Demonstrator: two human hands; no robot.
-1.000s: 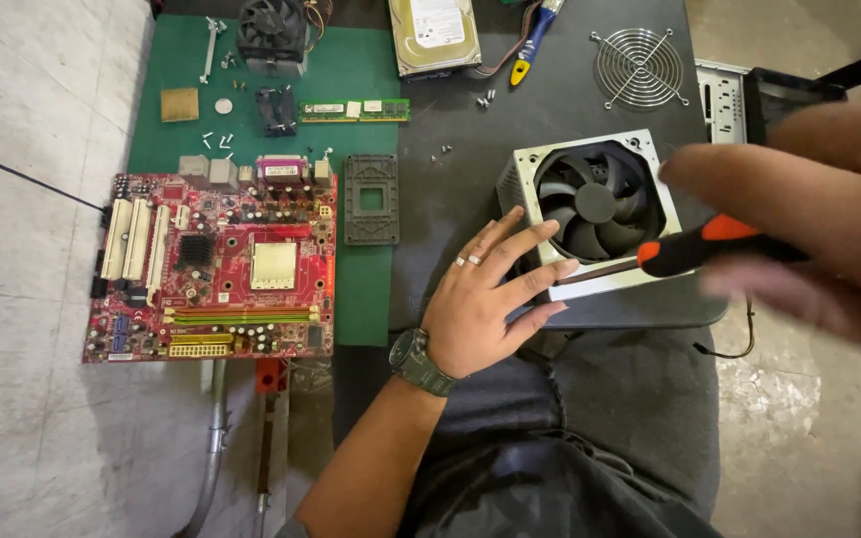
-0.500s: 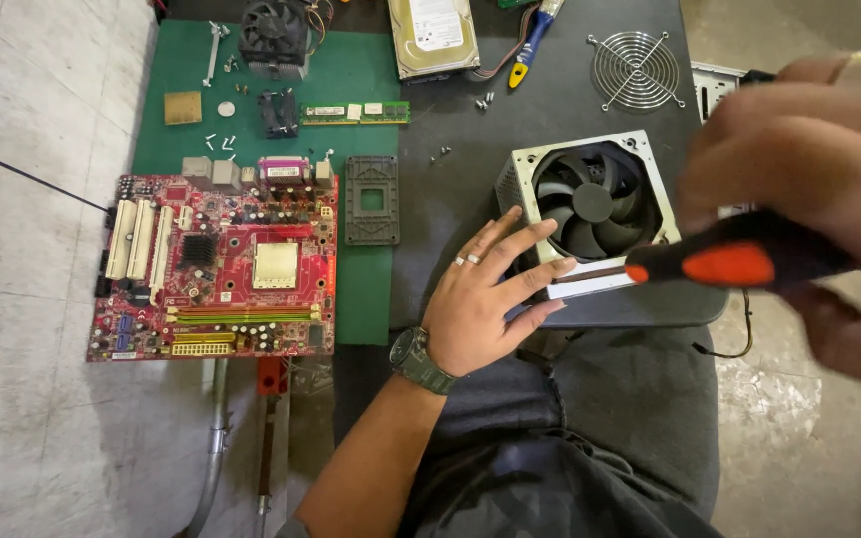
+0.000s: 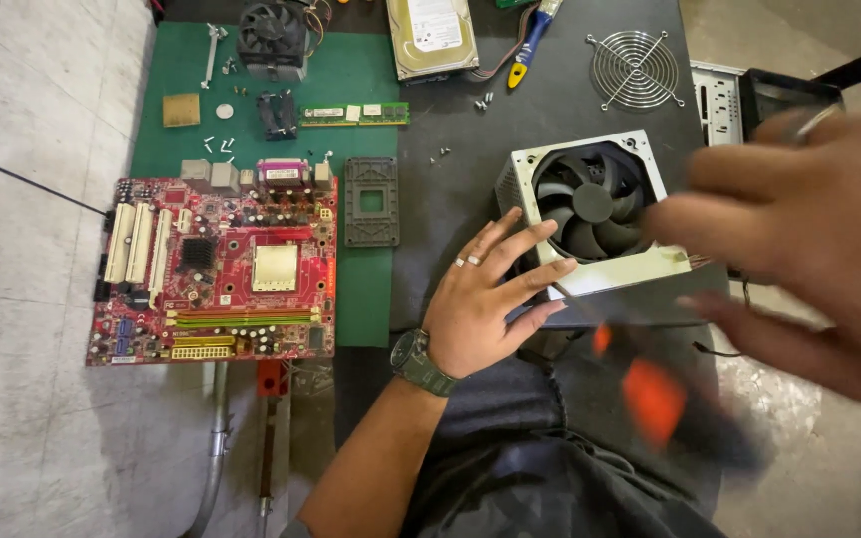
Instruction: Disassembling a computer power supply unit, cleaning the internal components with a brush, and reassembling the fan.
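My left hand, with a ring and a wristwatch, lies flat with spread fingers against the near left edge of a grey power supply. The unit's black fan faces up. My right hand is blurred and close to the camera at the right, fingers apart over the unit's right side. Just below that hand is a blurred screwdriver with an orange and black handle, its thin shaft pointing toward the unit's near edge. I see no finger wrapped around it.
A red motherboard lies at the left, partly on a green mat. The mat also holds a cooler fan, a memory stick, a black bracket and loose screws. A hard drive, a wire fan grille and a blue-handled tool lie farther back.
My right hand held the orange and black screwdriver before; now its fingers are spread and the screwdriver is lower, blurred beneath the hand. My left hand stayed on the power supply.
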